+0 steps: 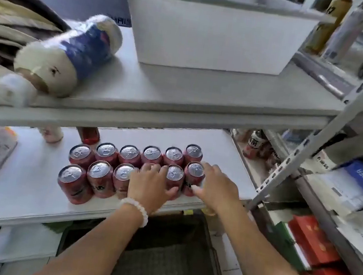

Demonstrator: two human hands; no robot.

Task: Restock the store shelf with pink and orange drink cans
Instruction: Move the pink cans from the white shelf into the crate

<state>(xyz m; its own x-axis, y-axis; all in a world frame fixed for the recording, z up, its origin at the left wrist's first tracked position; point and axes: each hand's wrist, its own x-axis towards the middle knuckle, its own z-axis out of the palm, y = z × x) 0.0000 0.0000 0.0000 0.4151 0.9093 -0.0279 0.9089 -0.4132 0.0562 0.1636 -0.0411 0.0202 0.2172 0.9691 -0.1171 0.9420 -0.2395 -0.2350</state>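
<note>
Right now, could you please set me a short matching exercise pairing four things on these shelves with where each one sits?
Things:
1. white box
2. blue-labelled bottle pack
3. red drink cans
4. black basket

Places:
A. lying on its side, upper shelf, left
B. below the lower shelf
C. two rows on the lower shelf
D. upright on the upper shelf, centre

Pairs: 1-D, 2-A, 3-C, 4-B
</note>
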